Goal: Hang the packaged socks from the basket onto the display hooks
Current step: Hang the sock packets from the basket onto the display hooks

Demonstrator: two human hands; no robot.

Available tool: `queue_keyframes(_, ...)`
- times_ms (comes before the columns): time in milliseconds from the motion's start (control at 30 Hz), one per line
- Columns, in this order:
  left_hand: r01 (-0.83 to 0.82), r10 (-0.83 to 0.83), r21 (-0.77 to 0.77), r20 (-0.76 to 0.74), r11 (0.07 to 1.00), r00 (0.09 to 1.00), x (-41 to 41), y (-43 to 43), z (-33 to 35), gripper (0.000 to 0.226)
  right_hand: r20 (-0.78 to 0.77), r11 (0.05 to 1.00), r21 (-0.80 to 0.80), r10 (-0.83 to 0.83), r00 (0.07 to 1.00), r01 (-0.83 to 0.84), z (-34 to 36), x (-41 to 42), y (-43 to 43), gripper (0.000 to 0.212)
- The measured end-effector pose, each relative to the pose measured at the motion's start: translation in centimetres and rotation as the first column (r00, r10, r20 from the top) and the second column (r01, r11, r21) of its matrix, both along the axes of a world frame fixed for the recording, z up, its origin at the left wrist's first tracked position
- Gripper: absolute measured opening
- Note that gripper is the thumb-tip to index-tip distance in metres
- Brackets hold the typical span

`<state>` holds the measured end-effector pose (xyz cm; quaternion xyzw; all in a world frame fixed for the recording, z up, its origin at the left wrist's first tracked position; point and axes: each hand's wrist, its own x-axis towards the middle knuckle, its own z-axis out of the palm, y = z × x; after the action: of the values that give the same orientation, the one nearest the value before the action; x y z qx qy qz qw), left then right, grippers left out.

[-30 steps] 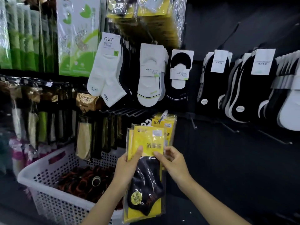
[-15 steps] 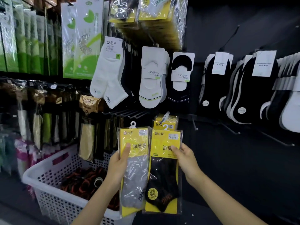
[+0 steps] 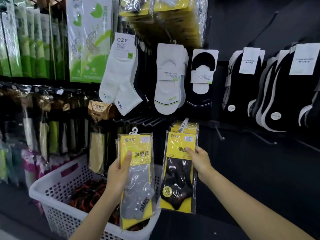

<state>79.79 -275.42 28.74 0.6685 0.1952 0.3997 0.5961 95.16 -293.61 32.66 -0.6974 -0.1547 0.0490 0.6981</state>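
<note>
sock packs point(image 3: 136, 172) gripped, one per hand point(image 3: 119, 172)

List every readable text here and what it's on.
"QZF": white card label on the white ankle socks.
"7A": small green tag on that label.
"消臭袜": yellow card of the clear pack of grey socks.
Remaining labels, stickers and sock lettering: too small or blurred to read.

A clear plastic pack with yellow card and grey sock point(image 3: 136, 179) is upright in the left hand point(image 3: 117, 172). At its 3 o'clock, the right hand point(image 3: 199, 161) holds a matching black-sock pack point(image 3: 179, 170) just below a white-tipped display hook point(image 3: 184, 122). A white perforated plastic basket point(image 3: 57, 187) sits at its 8 o'clock.
</note>
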Motion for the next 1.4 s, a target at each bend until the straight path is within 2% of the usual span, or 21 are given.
queue_keyframes(133,0.025,-0.025,-0.03,0.011,0.999,1.0,0.4,0.4,-0.4,0.053,-0.07,0.997,0.023,-0.066,0.995,0.068,-0.6,1.7,0.9,0.022)
queue_keyframes(200,0.048,-0.046,-0.053,0.029,0.997,0.999,0.5,0.4,-0.5,0.04,-0.107,0.995,0.005,-0.097,0.99,0.098,-0.9,2.3,1.1,0.026)
queue_keyframes(300,0.089,-0.088,-0.053,0.014,0.995,0.996,0.6,0.1,-0.6,0.053,-0.129,0.983,-0.014,-0.183,0.975,0.183,-1.5,3.1,0.7,0.026)
queue_keyframes(400,0.14,-0.139,-0.047,0.028,0.989,0.99,0.3,-0.4,-0.6,0.052,-0.136,0.948,-0.015,-0.316,0.939,0.317,-2.2,2.6,-0.5,0.022)
queue_keyframes(467,0.157,-0.156,-0.058,0.029,0.986,0.987,0.3,-1.2,-0.4,0.049,-0.106,0.94,-0.017,-0.34,0.935,0.34,-2.4,1.5,-1.2,0.024)
queue_keyframes(500,0.159,-0.158,-0.063,0.028,0.985,0.987,0.4,-1.7,-0.3,0.044,-0.109,0.951,0.011,-0.306,0.946,0.309,-2.3,0.7,-1.5,0.019)
queue_keyframes(567,0.189,-0.187,-0.069,0.035,0.979,0.982,0.5,-3.0,0.1,0.035,-0.146,0.986,0.079,-0.135,0.98,0.147,-1.5,-1.5,-1.6,0.007)
queue_keyframes(633,0.241,-0.239,-0.088,0.026,0.967,0.971,0.9,-4.3,0.3,0.038,-0.136,0.995,0.084,0.064,0.989,-0.053,-0.7,-3.9,-1.8,0.011)
queue_keyframes(700,0.273,-0.271,-0.11,0.036,0.956,0.962,1.0,-5.7,0.8,0.039,-0.078,0.984,0.058,0.171,0.982,-0.166,-0.3,-5.7,-2.0,0.015)
queue_keyframes(767,0.293,-0.284,-0.129,0.088,0.947,0.955,1.1,-7.0,1.3,0.032,-0.04,0.982,0.077,0.174,0.984,-0.171,-0.1,-7.0,-2.5,0.019)
queue_keyframes(900,0.297,-0.275,-0.183,0.135,0.937,0.952,1.0,-8.9,2.1,0.021,-0.057,0.964,0.183,0.205,0.977,-0.192,0.3,-7.8,-3.7,0.024)
queue_keyframes(1000,0.303,-0.282,-0.183,0.131,0.935,0.95,0.8,-9.5,2.4,0.029,-0.05,0.962,0.198,0.202,0.978,-0.189,0.4,-7.9,-4.2,0.021)
queue_keyframes(1200,0.322,-0.319,-0.096,0.049,0.942,0.947,0.8,-8.9,2.3,0.024,-0.069,0.982,0.162,0.11,0.992,-0.098,0.3,-6.9,-4.8,0.015)
queue_keyframes(1300,0.209,-0.208,-0.037,0.032,0.977,0.978,1.0,-7.4,2.1,0.024,-0.08,0.991,0.125,0.066,0.995,-0.055,0.4,-5.7,-4.8,0.014)
queue_keyframes(1400,0.12,-0.121,0.016,0.048,0.993,0.991,1.0,-5.4,2.0,0.018,0.002,0.997,0.074,0.022,1.0,-0.022,1.2,-4.4,-4.4,0.014)
